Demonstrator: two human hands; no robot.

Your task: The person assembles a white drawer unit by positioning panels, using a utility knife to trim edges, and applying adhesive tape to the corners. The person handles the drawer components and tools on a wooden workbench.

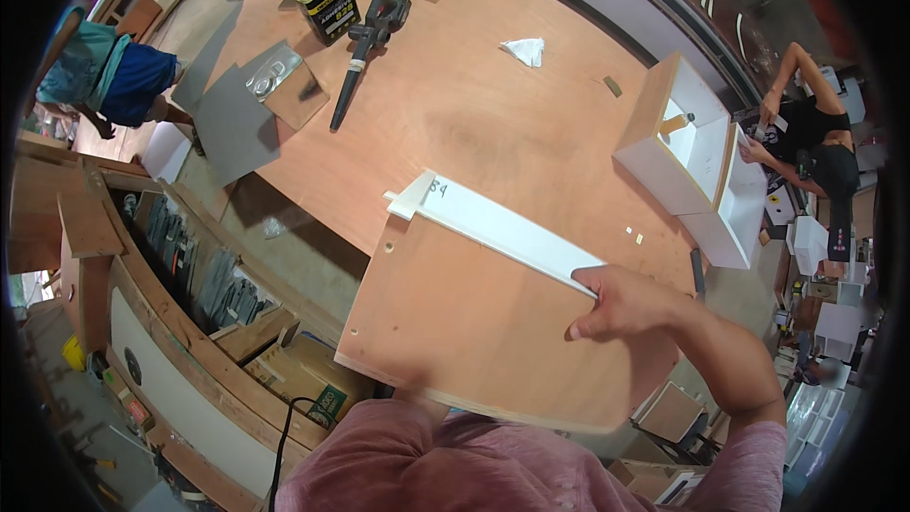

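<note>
Right hand (621,301) grip — white strip's (502,228) near end, atop plywood panel (474,332)

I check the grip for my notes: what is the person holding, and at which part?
The right hand grips the long white flat strip at its right end, pressing it onto the brown plywood panel. The left hand is not in view.

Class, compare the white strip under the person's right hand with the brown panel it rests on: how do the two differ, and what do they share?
The white strip is long and narrow; the brown plywood panel is broad.
The strip is white; the panel is bare reddish-brown wood.
The right hand grips the strip's near end; the panel lies beneath it, with small holes along its left edge.
Both are flat boards with straight edges, lying over the big workbench.
</note>
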